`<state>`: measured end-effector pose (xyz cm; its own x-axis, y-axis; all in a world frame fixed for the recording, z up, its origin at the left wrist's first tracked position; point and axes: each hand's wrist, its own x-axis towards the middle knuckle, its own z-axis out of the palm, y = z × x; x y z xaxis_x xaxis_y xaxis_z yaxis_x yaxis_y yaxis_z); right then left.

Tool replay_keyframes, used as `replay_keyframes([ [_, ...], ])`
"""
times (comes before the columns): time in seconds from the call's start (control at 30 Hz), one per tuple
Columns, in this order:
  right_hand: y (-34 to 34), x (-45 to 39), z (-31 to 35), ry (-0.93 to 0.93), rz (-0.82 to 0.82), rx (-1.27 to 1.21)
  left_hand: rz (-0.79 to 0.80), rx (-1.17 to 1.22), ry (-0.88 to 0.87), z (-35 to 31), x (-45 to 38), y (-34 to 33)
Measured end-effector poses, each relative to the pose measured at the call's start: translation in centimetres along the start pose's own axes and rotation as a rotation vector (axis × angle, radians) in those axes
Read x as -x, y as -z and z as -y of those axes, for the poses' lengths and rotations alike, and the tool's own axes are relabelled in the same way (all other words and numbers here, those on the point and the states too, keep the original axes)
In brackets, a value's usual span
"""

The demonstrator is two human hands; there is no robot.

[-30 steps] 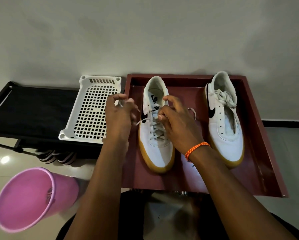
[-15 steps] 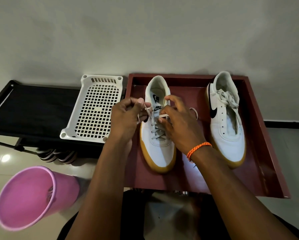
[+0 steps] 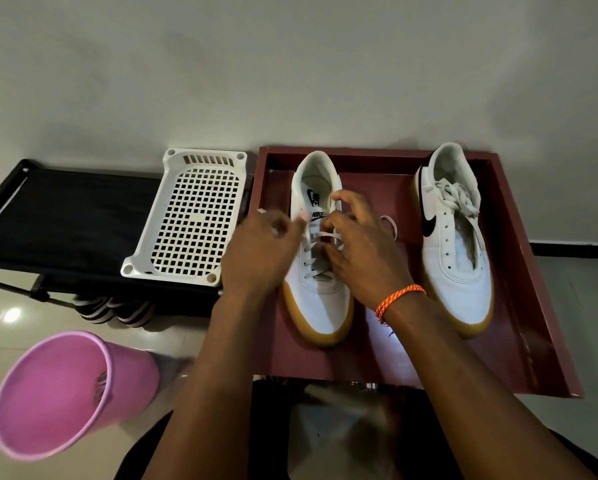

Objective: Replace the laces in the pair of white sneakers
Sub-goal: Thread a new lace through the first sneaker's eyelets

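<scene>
The right hand [image 3: 363, 251], fingers curled, pinches the lace [image 3: 325, 236] over the left sneaker's [image 3: 320, 299] eyelets. The left hand [image 3: 261, 252] is motion-blurred; its grip cannot be determined. This white, gum-soled sneaker is partly laced and sits near the red tray's [image 3: 519, 306] left edge. The second sneaker [image 3: 455, 271], with its lace bunched loose at the collar, stands along the right edge.
</scene>
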<state>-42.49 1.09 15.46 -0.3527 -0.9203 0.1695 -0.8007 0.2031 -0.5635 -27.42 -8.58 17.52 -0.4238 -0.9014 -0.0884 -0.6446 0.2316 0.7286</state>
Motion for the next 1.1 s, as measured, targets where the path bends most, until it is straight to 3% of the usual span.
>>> replay_keyframes([
  [0.13, -0.1, 0.0, -0.1, 0.009, 0.008, -0.007, 0.027, 0.036, -0.022, 0.2, 0.1, -1.1],
  [0.4, 0.0, 0.1, -0.1, 0.019, 0.005, -0.011, -0.01, 0.745, 0.149, -1.5, 0.2, 1.0],
  [0.77, 0.2, 0.2, 1.1, -0.021, -0.073, -0.123, -0.061, 0.975, 0.045, -2.7, 0.5, 2.3],
  [0.87, 0.6, 0.0, 0.5, -0.149, -0.114, -0.254, -0.066, 0.853, 0.069, -2.4, 0.4, 2.0],
  [1.0, 1.0, 0.2, -0.6, -0.198, 0.019, -0.115, -0.073, 0.219, 0.03, -0.4, 0.0, 0.3],
  [1.1, 1.3, 0.2, -1.1, -0.249, 0.056, -0.107, -0.082, 0.033, 0.027, 0.1, 0.2, -0.6],
])
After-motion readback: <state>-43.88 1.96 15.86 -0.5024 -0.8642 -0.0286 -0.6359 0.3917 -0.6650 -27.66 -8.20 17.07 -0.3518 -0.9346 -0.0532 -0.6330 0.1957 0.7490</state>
